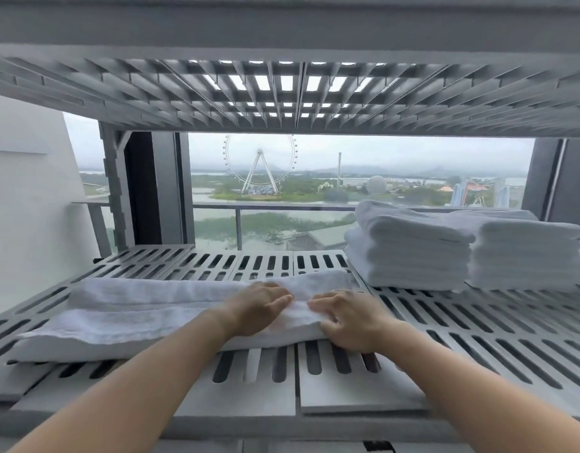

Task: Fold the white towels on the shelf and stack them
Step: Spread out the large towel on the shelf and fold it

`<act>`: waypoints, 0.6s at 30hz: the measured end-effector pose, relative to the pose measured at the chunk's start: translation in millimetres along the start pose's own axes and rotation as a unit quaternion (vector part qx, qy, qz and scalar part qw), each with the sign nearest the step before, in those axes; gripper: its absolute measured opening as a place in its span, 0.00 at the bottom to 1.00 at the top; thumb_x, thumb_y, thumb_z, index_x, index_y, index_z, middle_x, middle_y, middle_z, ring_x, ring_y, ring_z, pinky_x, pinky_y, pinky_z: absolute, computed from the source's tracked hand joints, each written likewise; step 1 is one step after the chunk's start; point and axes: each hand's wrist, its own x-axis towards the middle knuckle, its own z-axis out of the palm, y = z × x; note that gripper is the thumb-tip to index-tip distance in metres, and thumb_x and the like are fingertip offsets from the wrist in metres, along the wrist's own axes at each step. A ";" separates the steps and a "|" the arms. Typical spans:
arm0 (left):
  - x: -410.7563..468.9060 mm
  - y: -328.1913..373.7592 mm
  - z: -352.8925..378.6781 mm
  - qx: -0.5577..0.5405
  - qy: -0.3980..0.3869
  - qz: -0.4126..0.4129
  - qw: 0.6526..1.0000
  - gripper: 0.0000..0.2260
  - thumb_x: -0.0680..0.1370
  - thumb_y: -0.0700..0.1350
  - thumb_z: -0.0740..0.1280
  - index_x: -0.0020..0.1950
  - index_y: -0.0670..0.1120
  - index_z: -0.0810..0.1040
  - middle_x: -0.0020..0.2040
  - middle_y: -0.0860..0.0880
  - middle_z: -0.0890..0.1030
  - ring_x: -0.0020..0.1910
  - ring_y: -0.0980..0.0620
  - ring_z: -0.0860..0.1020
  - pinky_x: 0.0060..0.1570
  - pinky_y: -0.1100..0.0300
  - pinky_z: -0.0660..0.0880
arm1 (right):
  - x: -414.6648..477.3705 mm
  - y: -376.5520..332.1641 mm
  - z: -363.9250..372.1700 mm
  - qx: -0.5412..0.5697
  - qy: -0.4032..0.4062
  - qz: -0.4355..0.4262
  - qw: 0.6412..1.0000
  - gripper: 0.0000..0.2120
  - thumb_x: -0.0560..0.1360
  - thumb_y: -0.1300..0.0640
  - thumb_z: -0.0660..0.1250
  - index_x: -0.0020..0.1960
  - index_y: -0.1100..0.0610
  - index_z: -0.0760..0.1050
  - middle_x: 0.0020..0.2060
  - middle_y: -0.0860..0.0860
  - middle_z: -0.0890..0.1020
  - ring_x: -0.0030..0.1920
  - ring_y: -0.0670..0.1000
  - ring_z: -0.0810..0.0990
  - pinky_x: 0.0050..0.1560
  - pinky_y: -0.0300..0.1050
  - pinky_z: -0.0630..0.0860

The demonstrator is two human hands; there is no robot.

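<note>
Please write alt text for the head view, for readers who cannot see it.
A left hand presses, and a right hand grips, the right end of a white towel on a slotted grey shelf. Folded towels sit stacked at right; a Ferris wheel shows outside.

Towel (145, 317): white terry cloth, nubby, matt. Shelf (478, 348): grey slotted plastic, smooth, matt.

Soft overcast daylight from the window (347, 191) behind, edges bowed, hands perhaps slightly motion-blurred.
</note>
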 end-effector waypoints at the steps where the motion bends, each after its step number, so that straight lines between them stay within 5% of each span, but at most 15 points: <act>1: 0.7 0.9 1.5 0.011 0.008 -0.001 1.000 0.19 0.82 0.55 0.50 0.66 0.51 0.73 0.68 0.52 0.71 0.68 0.54 0.66 0.69 0.53 0.61 | 1.4 -1.0 -2.0 0.014 -0.015 0.004 1.000 0.26 0.72 0.47 0.53 0.69 0.49 0.69 0.70 0.46 0.70 0.68 0.51 0.69 0.65 0.49 0.69; 7: 6.0 1.8 12.7 0.091 -0.054 -0.063 0.992 0.28 0.77 0.65 0.45 0.76 0.59 0.48 0.77 0.56 0.44 0.76 0.55 0.41 0.72 0.45 0.38 | 27.1 -27.1 -14.0 0.113 -0.102 0.008 0.988 0.21 0.79 0.50 0.48 0.66 0.54 0.70 0.68 0.53 0.71 0.64 0.53 0.70 0.59 0.47 0.67; 13: 10.7 2.2 24.1 0.119 -0.061 -0.074 0.988 0.29 0.76 0.68 0.42 0.75 0.61 0.39 0.77 0.55 0.40 0.75 0.54 0.38 0.70 0.43 0.34 | 53.7 -31.8 -0.4 0.087 -0.067 0.086 0.990 0.23 0.80 0.51 0.45 0.64 0.59 0.71 0.66 0.57 0.73 0.64 0.56 0.71 0.64 0.54 0.67; 18: 6.8 2.8 20.1 0.034 -0.042 -0.097 0.994 0.30 0.79 0.64 0.50 0.76 0.56 0.42 0.77 0.54 0.40 0.75 0.55 0.37 0.73 0.46 0.36 | 70.1 8.1 31.5 0.027 -0.112 0.106 0.988 0.26 0.80 0.43 0.41 0.76 0.47 0.49 0.77 0.49 0.47 0.76 0.52 0.44 0.73 0.64 0.43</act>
